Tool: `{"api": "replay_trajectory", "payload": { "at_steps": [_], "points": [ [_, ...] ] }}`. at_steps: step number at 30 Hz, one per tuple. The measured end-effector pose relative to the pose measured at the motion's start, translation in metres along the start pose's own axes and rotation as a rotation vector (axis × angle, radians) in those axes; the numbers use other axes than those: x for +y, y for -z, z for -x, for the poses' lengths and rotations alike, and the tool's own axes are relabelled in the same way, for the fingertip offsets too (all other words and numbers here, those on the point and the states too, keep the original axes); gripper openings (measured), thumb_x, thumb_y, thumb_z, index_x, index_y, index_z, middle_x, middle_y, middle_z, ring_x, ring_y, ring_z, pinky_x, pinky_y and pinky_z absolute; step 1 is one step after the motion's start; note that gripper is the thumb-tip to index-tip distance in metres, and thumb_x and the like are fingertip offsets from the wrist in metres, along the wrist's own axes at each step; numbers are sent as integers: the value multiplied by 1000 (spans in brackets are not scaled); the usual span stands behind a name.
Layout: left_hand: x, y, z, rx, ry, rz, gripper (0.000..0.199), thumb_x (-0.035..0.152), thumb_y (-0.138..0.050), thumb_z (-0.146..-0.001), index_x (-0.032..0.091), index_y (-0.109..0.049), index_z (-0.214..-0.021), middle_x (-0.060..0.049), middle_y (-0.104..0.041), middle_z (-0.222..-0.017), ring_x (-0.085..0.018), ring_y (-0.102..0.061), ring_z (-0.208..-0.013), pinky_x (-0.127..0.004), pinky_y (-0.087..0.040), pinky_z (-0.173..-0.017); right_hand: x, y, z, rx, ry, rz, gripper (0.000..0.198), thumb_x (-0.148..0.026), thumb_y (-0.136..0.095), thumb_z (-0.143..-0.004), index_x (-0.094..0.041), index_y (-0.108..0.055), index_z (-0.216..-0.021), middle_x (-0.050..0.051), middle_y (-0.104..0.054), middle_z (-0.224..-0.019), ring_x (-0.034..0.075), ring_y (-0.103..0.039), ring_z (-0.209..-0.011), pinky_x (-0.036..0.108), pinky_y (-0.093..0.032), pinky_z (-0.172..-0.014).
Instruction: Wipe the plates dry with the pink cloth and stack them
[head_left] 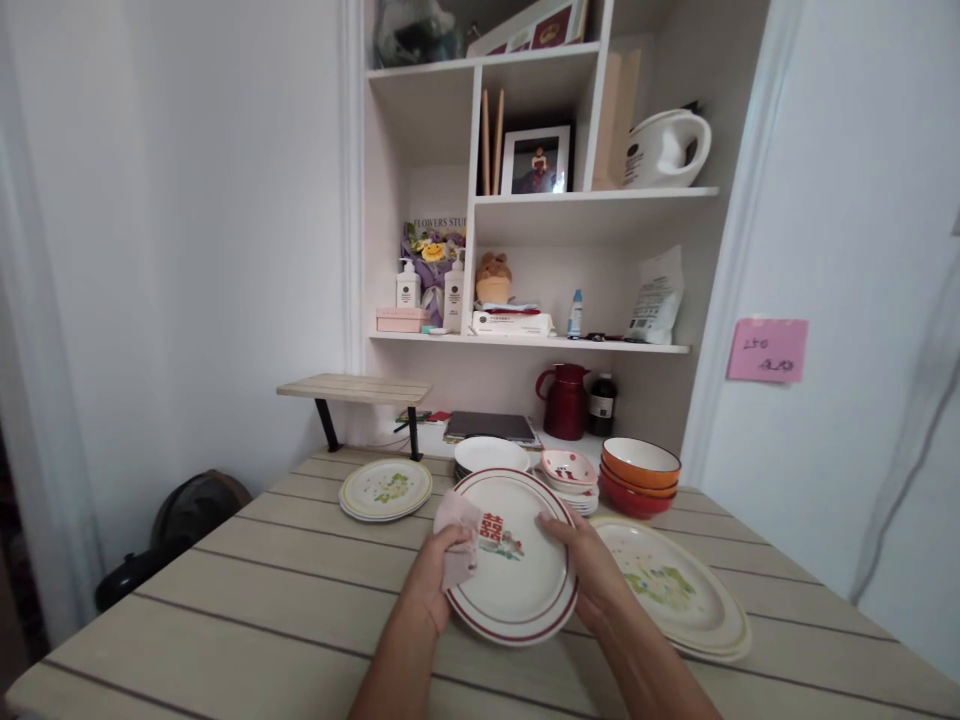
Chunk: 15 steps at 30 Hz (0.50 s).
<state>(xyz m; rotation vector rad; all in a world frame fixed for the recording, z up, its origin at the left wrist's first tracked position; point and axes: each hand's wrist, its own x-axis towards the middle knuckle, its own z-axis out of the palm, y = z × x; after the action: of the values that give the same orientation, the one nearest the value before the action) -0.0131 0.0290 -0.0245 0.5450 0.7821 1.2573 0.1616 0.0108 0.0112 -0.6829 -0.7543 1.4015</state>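
Tilted toward me above the table is a white plate with a dark red rim and a red printed character in its middle. My right hand grips its right edge, thumb on the face. At the left edge, my left hand pinches a pale pink cloth against the plate. The fingers behind the plate are hidden. To the left lie round plates with a green print, and to the right large oval plates with a similar pattern.
White plates, small pink-dotted bowls and orange and red bowls are stacked behind. A small raised stand is at the back left. A red jug and a dark laptop-like slab sit under the shelves.
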Motion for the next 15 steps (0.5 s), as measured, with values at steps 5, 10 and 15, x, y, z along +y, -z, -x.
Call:
{"api": "replay_trajectory", "payload": {
  "at_steps": [5,10,15],
  "points": [
    [-5,-10,1,-7,-18,84,28,21,-68,-67,12,-67,-93,-10,-75,-75,-22,-70,-67,-31,-55,-65,11,-3,-3,93,85,-15,73,-24,-77,-63,-19,-54,-133,7,-78,-89,28,-73,-76,41,-59,-73],
    [-20,-25,4,-60,-1,137,29,21,-66,-70,10,-68,-97,-11,-76,-83,-24,-72,-78,-33,-56,-72,13,-5,-3,198,214,-39,74,-25,-78,-62,-23,-54,-132,3,-78,-95,26,-72,-83,37,-59,-73],
    [-31,-34,7,-82,22,150,29,22,-66,-74,12,-69,-101,-10,-77,-88,-23,-72,-84,-32,-56,-75,21,-8,-3,262,293,-74,73,-25,-76,-65,-27,-51,-134,-1,-77,-94,21,-71,-84,33,-58,-76]
  ]
}}
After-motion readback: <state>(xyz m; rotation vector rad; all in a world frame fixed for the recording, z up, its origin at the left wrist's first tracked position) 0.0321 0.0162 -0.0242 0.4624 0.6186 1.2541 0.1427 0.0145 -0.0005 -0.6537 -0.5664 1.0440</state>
